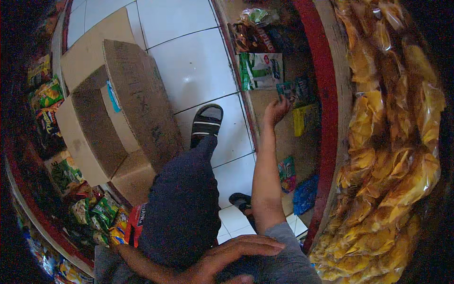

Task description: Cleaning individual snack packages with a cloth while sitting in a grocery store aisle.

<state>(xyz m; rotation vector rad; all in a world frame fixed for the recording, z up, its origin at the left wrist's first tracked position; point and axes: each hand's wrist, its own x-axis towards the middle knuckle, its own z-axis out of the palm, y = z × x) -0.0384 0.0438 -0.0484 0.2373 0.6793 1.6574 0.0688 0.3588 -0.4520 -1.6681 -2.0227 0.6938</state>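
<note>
My right hand (276,110) reaches over the lower right shelf (262,99), its fingertips on a small teal packet (286,91). Beyond those fingers stands another dark teal sachet (301,88). A white and green pouch (261,71) lies just past the hand, and a yellow packet (300,120) is to its right. Across the bottom of the view stretches my left hand (230,254), empty, fingers and thumb apart, with its fingertips against my grey right sleeve (285,236).
An open cardboard box (142,92) sits on the white tiled floor (191,64), a blue item (113,96) inside. Snack packets (104,209) line the left shelf. Clear bags of yellow-brown snacks (383,170) hang at right. A blue packet (305,194) lies on the right shelf.
</note>
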